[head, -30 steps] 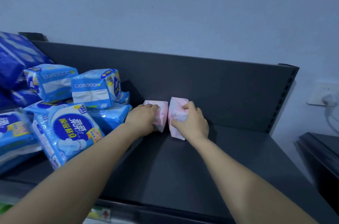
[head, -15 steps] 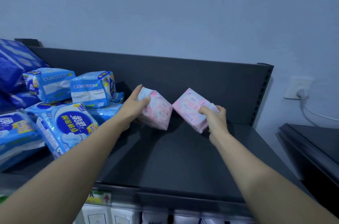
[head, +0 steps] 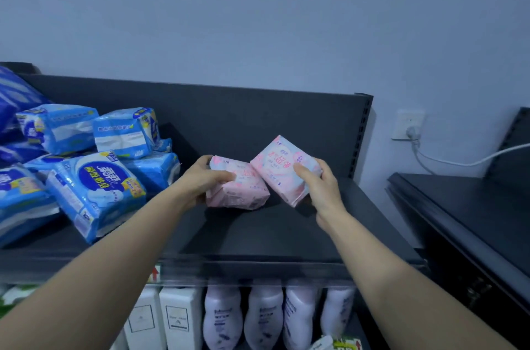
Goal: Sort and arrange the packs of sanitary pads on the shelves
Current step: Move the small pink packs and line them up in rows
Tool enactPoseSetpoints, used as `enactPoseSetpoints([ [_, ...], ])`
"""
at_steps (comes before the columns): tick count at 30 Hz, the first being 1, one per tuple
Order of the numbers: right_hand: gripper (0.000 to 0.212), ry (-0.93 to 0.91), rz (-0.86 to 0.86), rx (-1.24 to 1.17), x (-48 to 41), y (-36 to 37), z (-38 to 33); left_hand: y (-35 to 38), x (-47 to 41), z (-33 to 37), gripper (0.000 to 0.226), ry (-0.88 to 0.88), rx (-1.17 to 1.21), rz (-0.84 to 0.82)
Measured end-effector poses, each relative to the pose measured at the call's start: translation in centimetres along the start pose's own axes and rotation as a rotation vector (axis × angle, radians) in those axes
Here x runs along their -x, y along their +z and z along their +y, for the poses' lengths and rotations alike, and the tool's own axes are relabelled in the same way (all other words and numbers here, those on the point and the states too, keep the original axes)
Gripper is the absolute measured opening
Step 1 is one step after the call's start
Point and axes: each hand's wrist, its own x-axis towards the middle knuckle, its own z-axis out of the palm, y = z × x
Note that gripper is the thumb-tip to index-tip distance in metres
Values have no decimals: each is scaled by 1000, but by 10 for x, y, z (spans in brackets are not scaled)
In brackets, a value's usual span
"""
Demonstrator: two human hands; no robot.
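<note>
Two pink packs of sanitary pads are held above the dark top shelf point(head: 258, 235). My left hand point(head: 200, 180) grips the left pink pack point(head: 238, 189), thumb on top, its lower edge close to the shelf. My right hand point(head: 318, 183) grips the right pink pack point(head: 282, 169), tilted with its printed face toward me. The two packs touch at their inner corners. A loose heap of blue pad packs point(head: 97, 186) lies on the shelf's left part.
The shelf's dark back panel point(head: 258, 120) rises behind the packs, with a slotted upright point(head: 360, 134) at right. White boxes point(head: 160, 318) and pale bottles point(head: 263, 315) stand on the lower shelf. A second dark shelf point(head: 473, 220) and a wall socket with cable point(head: 407, 126) are at right.
Both hands lifted the pink packs off the back of the shelf and drew them toward me. The packs were then brought together again until their corners touch.
</note>
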Motion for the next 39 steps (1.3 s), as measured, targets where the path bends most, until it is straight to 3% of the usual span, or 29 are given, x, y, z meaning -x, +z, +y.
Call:
enactPoseSetpoints([
  [3,24,-33,39,-36,23,-13,-5,5,26,-1,75,55,64,84],
  [8,61,-65,204,-147,64,-29,-22,13,70,0,71,148,154,118],
  [10,69,-70,259,-188,85,-37,-29,15,92,-2,80,172,174,85],
  [12,67,-89,305,-198,106,-44,-37,16,112,-5,87,192,181,53],
  [18,43,-170,331,-233,172,-71,-51,34,170,-18,59,270,289,33],
  [24,47,-213,397,-240,241,-100,-45,50,217,-39,58,278,363,-30],
  [31,37,-215,534,-219,343,-117,-39,58,287,-68,62,198,372,-208],
  [39,34,-228,739,-99,468,-143,-58,88,375,-93,44,125,361,-427],
])
